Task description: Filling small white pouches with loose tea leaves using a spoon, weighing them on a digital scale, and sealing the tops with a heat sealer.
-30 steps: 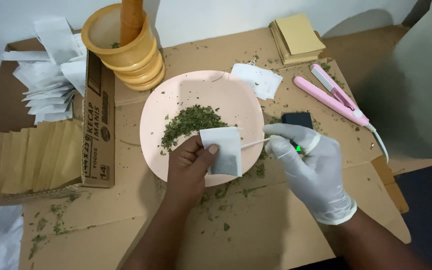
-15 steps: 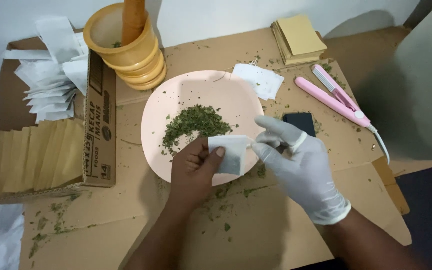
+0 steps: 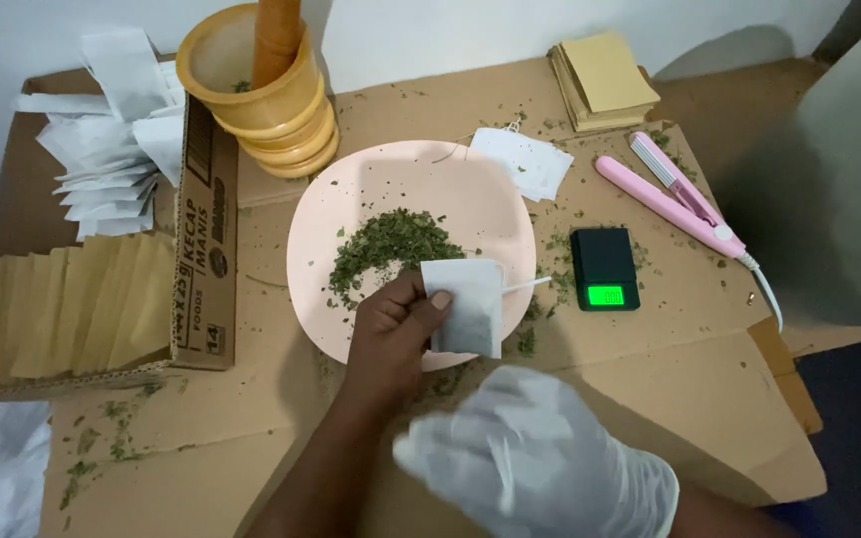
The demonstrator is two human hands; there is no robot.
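Presently left hand (image 3: 396,329) pinches white tea bag (image 3: 463,307) upright over pink plate (image 3: 495,204), beside dried herb pile (image 3: 386,244), handy for filling. Gloved right hand (image 3: 540,463) near, blurred; grip unclear.

Small white paper sachet (image 3: 465,307) pinched upright in the bare left hand (image 3: 394,334) over the near rim of the pink plate (image 3: 490,199). More white sachets (image 3: 527,161) lie flat just past the plate's far right edge. Cardboard box (image 3: 206,234) at left, brown side panel with dark print – inside, a loose heap of white sachets (image 3: 117,149) at the far end, a row of tan envelopes (image 3: 77,304) nearer. Stack of tan envelopes (image 3: 605,80) at far right. Small black scale (image 3: 605,267) right of plate – glowing green screen (image 3: 606,295) on its near edge.
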